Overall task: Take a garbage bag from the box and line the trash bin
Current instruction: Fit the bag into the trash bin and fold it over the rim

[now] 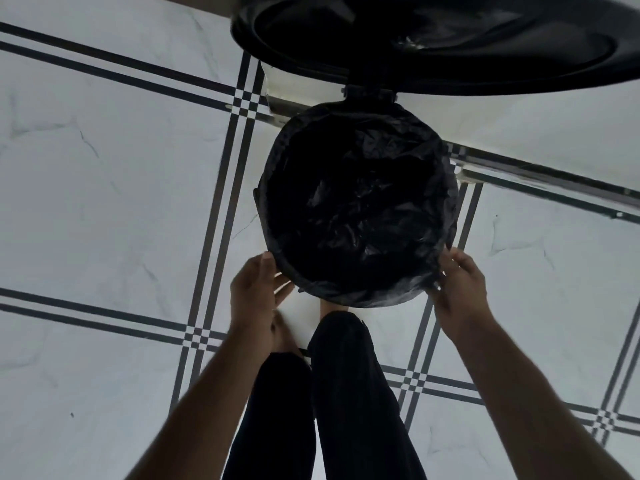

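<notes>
Standing on marble-look floor tiles (104,188), bin (258,199) w/ bag (356,202)

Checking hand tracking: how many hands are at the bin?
2. Left hand at the near-left of the bagged rim; right hand at the near-right, touching the bag. None look hidden.

Floor (104,188): large pale marble-look tiles, faint grey veining. Dark double-line borders (221,209) run between tiles and cross in small checkered squares (246,100) at 11 o'clock and (198,336) at 8 o'clock. White wall base (540,123) at 2 o'clock, meeting the floor along a dark strip. Light dim, cool, even.
</notes>
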`<action>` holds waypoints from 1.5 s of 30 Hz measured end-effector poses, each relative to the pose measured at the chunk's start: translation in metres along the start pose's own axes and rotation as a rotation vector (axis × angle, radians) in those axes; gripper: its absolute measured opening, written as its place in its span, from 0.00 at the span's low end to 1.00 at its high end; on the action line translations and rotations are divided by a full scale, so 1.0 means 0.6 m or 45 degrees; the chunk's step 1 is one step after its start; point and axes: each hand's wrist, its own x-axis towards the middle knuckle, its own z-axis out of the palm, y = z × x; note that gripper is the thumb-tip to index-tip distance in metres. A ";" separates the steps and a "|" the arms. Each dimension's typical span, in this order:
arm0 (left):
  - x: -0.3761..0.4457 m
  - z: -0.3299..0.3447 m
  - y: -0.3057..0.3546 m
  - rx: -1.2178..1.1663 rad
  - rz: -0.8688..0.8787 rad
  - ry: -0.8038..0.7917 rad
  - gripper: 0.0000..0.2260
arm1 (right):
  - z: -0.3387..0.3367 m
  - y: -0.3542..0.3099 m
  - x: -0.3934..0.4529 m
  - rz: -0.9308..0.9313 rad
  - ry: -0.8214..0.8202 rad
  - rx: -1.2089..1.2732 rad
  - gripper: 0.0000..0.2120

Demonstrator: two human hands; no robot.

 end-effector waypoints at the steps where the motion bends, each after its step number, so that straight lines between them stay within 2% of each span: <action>1: -0.004 0.000 -0.003 -0.073 -0.077 -0.027 0.09 | -0.001 0.003 -0.001 -0.001 0.001 0.040 0.07; 4: 0.001 0.001 0.001 -0.300 -0.219 -0.116 0.08 | 0.003 0.002 0.003 -0.097 0.014 0.046 0.06; 8: 0.019 -0.002 -0.012 -0.439 -0.319 -0.142 0.09 | 0.003 -0.003 0.020 -0.348 0.062 -0.329 0.10; 12: 0.034 0.007 -0.007 -0.453 -0.395 -0.076 0.12 | -0.004 -0.006 0.015 -0.474 0.028 -0.517 0.07; 14: 0.040 0.011 -0.005 -0.442 -0.388 -0.052 0.13 | -0.009 -0.003 0.010 -0.397 0.010 -0.482 0.05; 17: 0.046 0.013 -0.001 -0.442 -0.366 -0.013 0.13 | -0.007 0.000 0.005 -0.008 -0.160 -0.082 0.11; 19: 0.048 0.014 0.000 -0.377 -0.353 0.023 0.14 | 0.000 0.006 0.005 0.137 -0.128 0.062 0.13; 21: 0.049 0.013 -0.001 -0.345 -0.334 0.039 0.14 | 0.006 0.016 0.006 0.207 -0.107 0.140 0.11; 25: 0.048 0.008 -0.004 -0.399 -0.326 -0.007 0.16 | 0.011 0.019 -0.012 0.257 -0.207 0.540 0.11; 27: 0.040 0.006 -0.011 -0.435 -0.363 -0.054 0.16 | 0.004 0.027 -0.021 0.234 -0.278 0.554 0.12; 29: 0.029 0.005 -0.020 -0.465 -0.382 -0.099 0.10 | -0.006 0.041 -0.020 0.223 -0.339 0.510 0.21; 30: 0.025 0.004 -0.026 -0.465 -0.386 -0.119 0.06 | -0.008 0.044 -0.016 0.222 -0.357 0.487 0.23; 33: 0.014 0.002 -0.041 -0.424 -0.404 -0.153 0.02 | -0.004 0.041 0.001 0.244 -0.258 0.288 0.07; 34: 0.014 0.001 -0.044 -0.426 -0.414 -0.137 0.01 | 0.000 0.037 0.004 0.239 -0.196 0.206 0.05; 36: 0.014 0.002 -0.044 -0.479 -0.426 -0.102 0.05 | 0.007 0.033 0.012 0.151 0.004 0.089 0.05; 38: 0.015 0.003 -0.036 -0.562 -0.432 -0.104 0.14 | 0.013 0.026 0.021 0.039 0.102 0.019 0.07; 42: 0.013 -0.001 -0.019 -0.627 -0.443 -0.138 0.28 | 0.017 0.011 0.009 0.094 -0.065 0.189 0.06; 45: 0.008 -0.001 -0.008 -0.679 -0.445 -0.172 0.33 | 0.002 -0.002 -0.023 0.239 -0.189 0.451 0.12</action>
